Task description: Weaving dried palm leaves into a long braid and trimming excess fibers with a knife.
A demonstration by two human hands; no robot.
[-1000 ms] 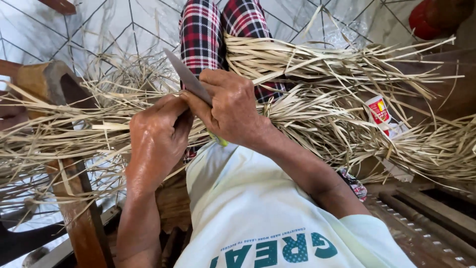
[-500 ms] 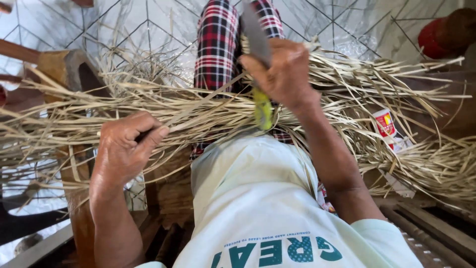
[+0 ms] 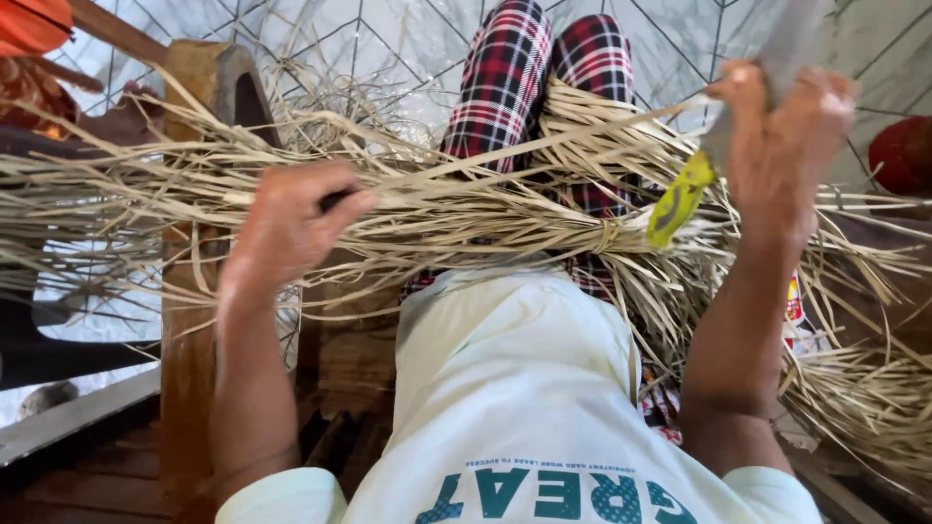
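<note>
Farther right than before, right hand (image 3: pixel 788 146) with knife (image 3: pixel 777 58)

I see a pale tiled floor (image 3: pixel 680 39) crossed by dark diagonal grout lines, shining under bright light (glare near the top). A worn wooden post (image 3: pixel 194 87) stands at left, dark wooden planks (image 3: pixel 87 475) run below it, and a red object (image 3: pixel 903 155) sits far right.

A single head-worn camera looks steeply down the wearer's own chest and lap, close in. The pale shirt (image 3: pixel 505 388) fills the lower centre of the frame, the plaid-clad legs (image 3: pixel 529 87) run toward the top, and the tiled floor (image 3: pixel 388 39) lies beyond. Both forearms enter from the bottom edge, reaching mid-frame left and upper right.
</note>
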